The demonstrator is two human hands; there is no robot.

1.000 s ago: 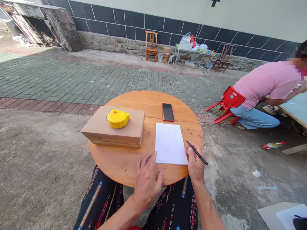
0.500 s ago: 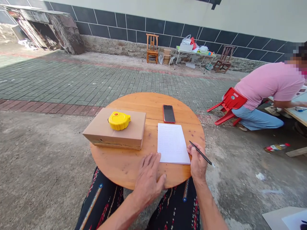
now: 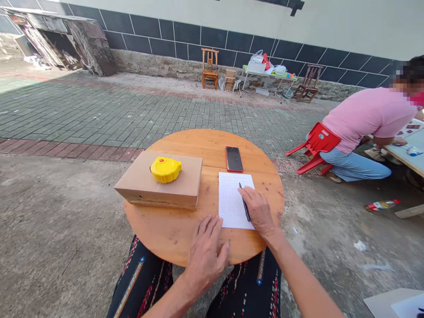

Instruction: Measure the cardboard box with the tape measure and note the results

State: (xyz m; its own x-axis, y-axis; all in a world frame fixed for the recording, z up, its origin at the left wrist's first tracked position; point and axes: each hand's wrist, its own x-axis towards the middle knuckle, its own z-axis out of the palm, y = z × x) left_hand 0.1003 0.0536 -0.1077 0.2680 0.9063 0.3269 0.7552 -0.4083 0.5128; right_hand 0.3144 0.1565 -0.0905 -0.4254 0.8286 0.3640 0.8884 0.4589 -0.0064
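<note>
My right hand (image 3: 259, 209) is over the right part of a white sheet of paper (image 3: 230, 198) with faint writing on it. Its fingers are closed on a black pen (image 3: 245, 205), which slants across the sheet; whether the pen touches the paper I cannot tell. My left hand (image 3: 207, 247) lies flat on the round wooden table (image 3: 165, 232), fingers stretched out, its fingertips by the paper's lower left corner. Beyond the sheet lies a phone (image 3: 233, 159) with a red edge. To the left, a yellow tape measure (image 3: 165, 169) sits on a closed cardboard box (image 3: 159, 194).
At the right, a person in a pink shirt (image 3: 367, 110) sits on a red plastic chair (image 3: 320, 139) at another table (image 3: 409, 152). A bottle (image 3: 382, 205) lies on the ground there. Along the far wall stand a wooden chair (image 3: 210, 68) and a folding table (image 3: 270, 73) with things on it.
My right hand has moved left over the paper and turned palm down. The pen has swung from pointing off the table's right side to lying across the sheet. My left hand stays put.
</note>
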